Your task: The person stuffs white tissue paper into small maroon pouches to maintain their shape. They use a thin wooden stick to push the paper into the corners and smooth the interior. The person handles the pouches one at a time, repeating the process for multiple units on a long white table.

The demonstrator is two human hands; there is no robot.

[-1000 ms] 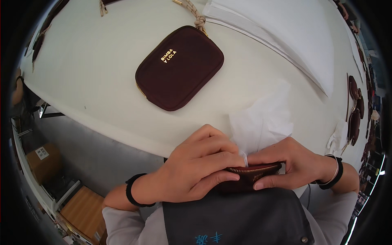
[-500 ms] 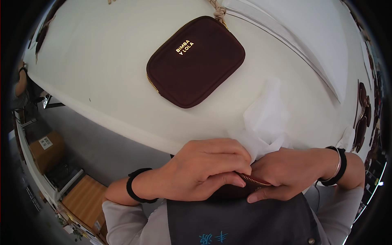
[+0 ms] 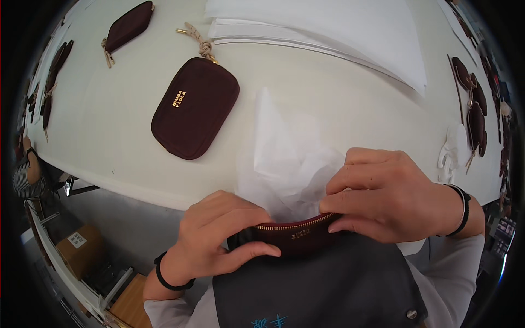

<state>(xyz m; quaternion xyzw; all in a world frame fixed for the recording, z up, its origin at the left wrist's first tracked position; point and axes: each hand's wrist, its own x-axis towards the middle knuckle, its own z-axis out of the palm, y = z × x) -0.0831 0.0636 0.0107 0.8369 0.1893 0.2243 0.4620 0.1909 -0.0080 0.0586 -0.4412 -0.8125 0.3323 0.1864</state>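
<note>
Close to my apron, both hands hold a dark maroon zip pouch (image 3: 298, 239) by the two ends of its gold-toothed zip edge. My left hand (image 3: 221, 235) pinches the left end, thumb on the front face and fingers behind. At the other end my right hand (image 3: 383, 194) grips the rim between thumb and curled fingers. The pouch's lower part is hard to make out against the dark apron. Thin white tissue paper (image 3: 287, 145) lies crumpled just behind it, against the right fingers. Farther off, a similar maroon pouch (image 3: 197, 109) with a knotted beige cord lies flat.
Another maroon pouch (image 3: 129, 26) lies at the far left. White sheets (image 3: 322, 27) are stacked at the back. Several maroon pieces (image 3: 476, 117) and a crumpled white item (image 3: 450, 153) sit at the right. Beyond the table's left edge are a cardboard box (image 3: 82, 251) and another person's arm (image 3: 34, 167).
My hands have moved apart along the pouch's rim, so more of the zip and front shows. The right hand has shifted up to its right end. The view has turned, showing more table.
</note>
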